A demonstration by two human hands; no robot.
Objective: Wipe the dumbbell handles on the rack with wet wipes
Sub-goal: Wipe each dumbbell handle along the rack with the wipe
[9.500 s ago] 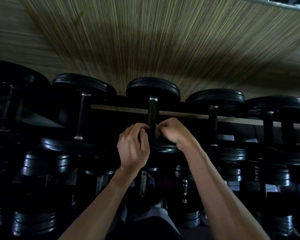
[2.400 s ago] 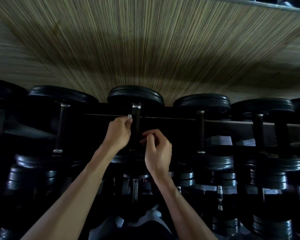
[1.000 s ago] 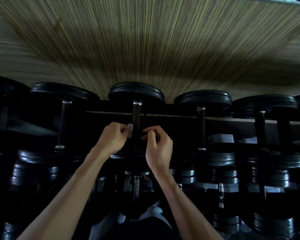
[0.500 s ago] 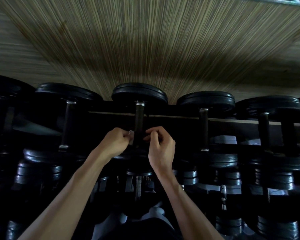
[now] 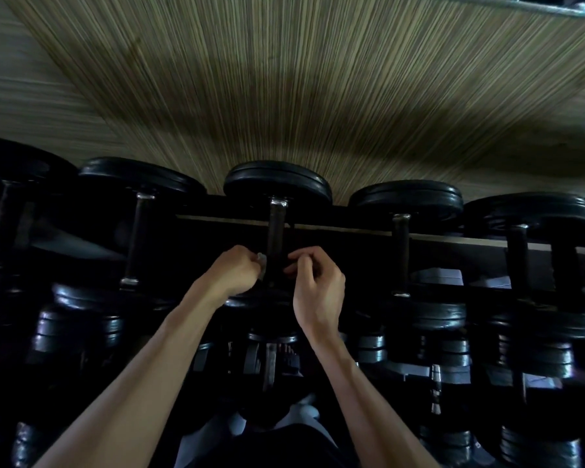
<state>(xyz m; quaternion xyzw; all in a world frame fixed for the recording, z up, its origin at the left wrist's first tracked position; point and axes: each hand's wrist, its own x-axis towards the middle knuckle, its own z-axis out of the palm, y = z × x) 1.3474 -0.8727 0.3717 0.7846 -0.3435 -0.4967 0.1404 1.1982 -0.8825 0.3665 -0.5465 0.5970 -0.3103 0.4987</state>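
Note:
A black dumbbell lies on the top tier of the rack, its dark handle (image 5: 276, 231) running away from me at the middle of the view. My left hand (image 5: 234, 274) pinches one end of a wet wipe (image 5: 261, 267), a small pale patch beside the handle's left side. My right hand (image 5: 314, 288) has its fingers curled at the handle's right side, apparently on the wipe's other end, which is dark and hard to make out. Both hands sit at the near end of the handle, by the inner plate.
More black dumbbells flank it: one to the left (image 5: 139, 238), one to the right (image 5: 401, 255), another farther right (image 5: 517, 261). Lower tiers (image 5: 429, 366) hold several more. A striped wood-look wall (image 5: 301, 96) rises behind the rack.
Both hands have slid down the handle toward me, from near its far end to its near end, still on either side of it.

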